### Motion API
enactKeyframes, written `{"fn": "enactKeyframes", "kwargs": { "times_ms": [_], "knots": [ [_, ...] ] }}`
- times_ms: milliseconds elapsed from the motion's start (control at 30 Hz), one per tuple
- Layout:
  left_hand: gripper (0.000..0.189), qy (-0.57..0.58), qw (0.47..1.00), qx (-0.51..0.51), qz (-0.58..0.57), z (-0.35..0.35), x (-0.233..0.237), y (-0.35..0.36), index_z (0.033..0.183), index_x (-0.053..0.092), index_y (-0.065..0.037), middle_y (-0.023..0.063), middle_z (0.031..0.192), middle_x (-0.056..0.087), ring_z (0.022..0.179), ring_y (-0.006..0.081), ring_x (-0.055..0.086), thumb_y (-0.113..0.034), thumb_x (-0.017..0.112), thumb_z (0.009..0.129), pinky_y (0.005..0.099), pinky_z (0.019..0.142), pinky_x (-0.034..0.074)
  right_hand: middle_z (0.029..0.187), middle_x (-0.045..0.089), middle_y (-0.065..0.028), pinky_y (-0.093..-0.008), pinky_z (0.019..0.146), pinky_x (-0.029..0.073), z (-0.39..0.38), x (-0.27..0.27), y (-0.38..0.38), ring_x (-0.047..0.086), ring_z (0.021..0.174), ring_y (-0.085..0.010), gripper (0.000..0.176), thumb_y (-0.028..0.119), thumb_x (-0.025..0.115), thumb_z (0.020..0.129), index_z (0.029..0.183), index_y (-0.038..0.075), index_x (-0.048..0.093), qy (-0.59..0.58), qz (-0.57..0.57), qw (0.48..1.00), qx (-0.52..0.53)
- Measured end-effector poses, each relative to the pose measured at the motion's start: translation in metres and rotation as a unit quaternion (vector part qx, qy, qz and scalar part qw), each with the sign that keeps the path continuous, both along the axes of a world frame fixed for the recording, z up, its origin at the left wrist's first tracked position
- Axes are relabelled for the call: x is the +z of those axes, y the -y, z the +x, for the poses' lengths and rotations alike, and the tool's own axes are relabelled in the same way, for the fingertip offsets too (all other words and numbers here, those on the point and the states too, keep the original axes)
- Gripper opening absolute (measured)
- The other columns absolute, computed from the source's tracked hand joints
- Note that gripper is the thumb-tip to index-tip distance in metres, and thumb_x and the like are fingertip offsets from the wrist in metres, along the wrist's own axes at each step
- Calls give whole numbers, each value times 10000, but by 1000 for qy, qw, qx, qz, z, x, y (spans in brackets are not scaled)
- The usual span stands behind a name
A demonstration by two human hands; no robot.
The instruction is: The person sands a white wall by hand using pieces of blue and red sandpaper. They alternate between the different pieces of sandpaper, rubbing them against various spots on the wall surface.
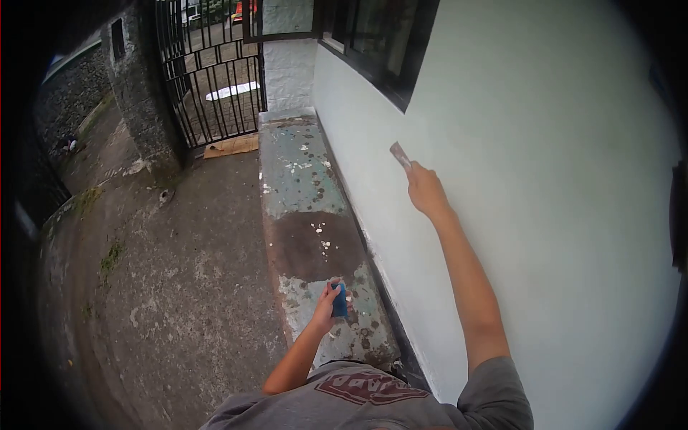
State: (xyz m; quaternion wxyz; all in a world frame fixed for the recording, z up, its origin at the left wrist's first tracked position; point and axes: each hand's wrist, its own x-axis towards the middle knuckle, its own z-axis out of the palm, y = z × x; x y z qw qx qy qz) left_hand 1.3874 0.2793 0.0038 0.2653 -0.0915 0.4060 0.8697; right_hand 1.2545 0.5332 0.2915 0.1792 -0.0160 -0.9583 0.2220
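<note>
My right hand (427, 188) grips a putty knife (400, 154), its flat blade pointing up and left, close in front of the pale wall (545, 186). Lower down, over the worn concrete ledge (294, 193), my left hand (327, 304) is closed on a small blue flat piece (339, 301), thumb across its face. What kind of thing the blue piece is, I cannot tell. Above and left of the putty knife, a dark-framed window (373, 50) is set in the wall.
White splatters and a dark patch (312, 247) mark the ledge beside the wall. A barred metal gate (215, 79) stands ahead, with a flattened piece of cardboard (231, 146) at its foot. To its left rises a stone pillar (143, 86). Rough concrete ground (186, 272) lies left of the ledge.
</note>
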Motion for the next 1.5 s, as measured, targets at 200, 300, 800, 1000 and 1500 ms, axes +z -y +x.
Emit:
{"fn": "enactKeyframes", "kwargs": {
  "times_ms": [200, 300, 800, 1000, 1500],
  "knots": [
    [503, -9, 989, 149, 19, 33, 38, 46, 1440, 427, -178, 56, 1071, 603, 903, 180, 639, -361, 601, 1005, 346, 788, 555, 936, 658, -48, -287, 696, 566, 114, -172, 104, 628, 827, -90, 242, 167, 524, 1057, 1118, -49, 615, 177, -444, 838, 263],
    [485, -47, 976, 206, -46, 67, 56, 62, 1410, 465, -131, 3, 1152, 608, 1008, 100, 610, -320, 636, 998, 293, 852, 519, 1007, 682, -89, -351, 666, 647, 161, -193, 143, 696, 822, -167, 226, 150, 544, 1041, 1122, -51, 605, 230, -645, 696, 216],
    [386, -74, 874, 389, -283, 252, 55, 66, 1158, 626, -36, 21, 1058, 703, 954, 91, 629, -191, 821, 863, 289, 844, 528, 957, 691, -85, -351, 574, 566, 267, -260, 167, 693, 788, -190, 234, 255, 561, 1031, 1099, 34, 600, 522, -590, 509, 347],
    [347, -68, 843, 416, -333, 298, 87, 80, 1091, 627, -19, 22, 981, 687, 881, 97, 609, -192, 820, 860, 303, 785, 525, 972, 706, -54, -285, 672, 519, 302, -248, 205, 648, 809, -123, 254, 236, 599, 1024, 1089, 0, 667, 474, -532, 555, 430],
    [354, -74, 864, 343, -362, 233, 60, 122, 1021, 615, -25, 17, 873, 625, 828, 105, 545, -262, 817, 854, 316, 732, 487, 984, 722, -116, -335, 774, 530, 264, -247, 231, 664, 867, -166, 223, 130, 642, 982, 1057, -74, 693, 218, -391, 776, 445]
  ]
}}
